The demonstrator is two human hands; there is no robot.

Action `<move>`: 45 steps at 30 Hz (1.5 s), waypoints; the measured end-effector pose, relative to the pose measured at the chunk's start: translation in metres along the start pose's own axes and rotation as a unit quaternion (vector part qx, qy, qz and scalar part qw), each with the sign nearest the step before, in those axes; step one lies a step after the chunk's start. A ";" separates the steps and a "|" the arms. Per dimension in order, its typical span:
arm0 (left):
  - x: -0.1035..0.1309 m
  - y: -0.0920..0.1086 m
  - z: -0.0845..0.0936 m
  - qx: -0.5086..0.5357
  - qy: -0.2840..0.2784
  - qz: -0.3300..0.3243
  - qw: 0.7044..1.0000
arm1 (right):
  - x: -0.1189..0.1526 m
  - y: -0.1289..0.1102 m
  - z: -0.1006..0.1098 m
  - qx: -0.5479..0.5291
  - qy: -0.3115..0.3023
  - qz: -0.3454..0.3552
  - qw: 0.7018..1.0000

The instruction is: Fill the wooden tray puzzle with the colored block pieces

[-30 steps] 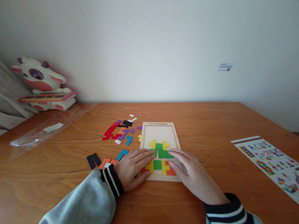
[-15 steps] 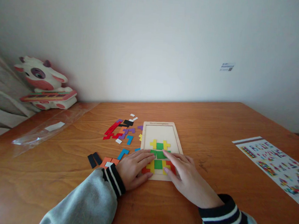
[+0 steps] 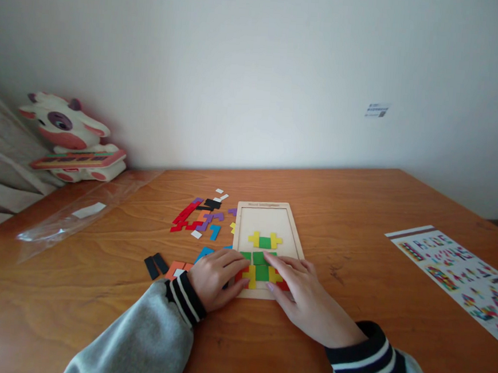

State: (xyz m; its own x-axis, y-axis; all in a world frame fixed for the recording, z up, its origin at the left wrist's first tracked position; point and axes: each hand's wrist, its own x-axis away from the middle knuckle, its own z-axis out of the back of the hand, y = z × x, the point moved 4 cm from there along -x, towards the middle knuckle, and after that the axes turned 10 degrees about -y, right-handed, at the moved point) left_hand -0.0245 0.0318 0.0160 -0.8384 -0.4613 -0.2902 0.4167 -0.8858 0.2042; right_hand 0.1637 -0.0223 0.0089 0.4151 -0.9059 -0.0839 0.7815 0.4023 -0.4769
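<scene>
A: Grip, left hand: fingers loosely curled and laid flat, closed on nothing. The fingertips rest at the near left edge of the wooden puzzle tray, beside the green pieces.

B: And the other grip?

A: Right hand: palm down, fingers spread and extended, holding nothing. The fingertips press on the coloured pieces in the near part of the tray, touching the green row and the yellow and red pieces just below it.

B: Setting, left to right?

A: Far left, a plush cow against the wall. Next, a clear plastic bag lying flat on the table. Then the loose pieces, red, purple, black, white and blue, scattered just left of the tray; two black pieces and an orange one lie nearer, beside the left sleeve.

B: The tray itself?

A: Centre of the table. Its far half is bare wood; a yellow-and-green group sits mid-tray, apart from the rows under the hands.

B: Far right?

A: A printed pattern sheet, well apart from the tray.
</scene>
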 end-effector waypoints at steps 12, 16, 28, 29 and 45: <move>0.001 -0.001 -0.003 0.014 -0.005 -0.026 1.000 | -0.001 -0.003 -0.002 0.011 -0.008 0.010 1.000; 0.001 -0.001 -0.006 0.020 -0.019 -0.026 0.999 | 0.000 -0.001 -0.002 0.009 -0.001 0.007 1.000; 0.003 0.000 0.013 0.044 0.037 -0.078 0.995 | 0.012 0.034 0.026 0.021 0.084 -0.022 0.996; 0.003 0.001 0.013 0.043 0.035 -0.083 0.995 | 0.013 0.036 0.027 0.022 0.085 -0.024 0.996; 0.002 0.005 0.005 0.055 -0.001 -0.097 0.994 | 0.008 0.022 0.016 0.012 0.027 0.001 1.000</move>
State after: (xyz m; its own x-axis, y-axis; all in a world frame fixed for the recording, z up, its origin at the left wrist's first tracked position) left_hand -0.0263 0.0268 0.0211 -0.8999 -0.2829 -0.3318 0.2069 -0.9469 0.2463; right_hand 0.1919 -0.0189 0.0114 0.3907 -0.9109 -0.1326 0.7917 0.4060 -0.4564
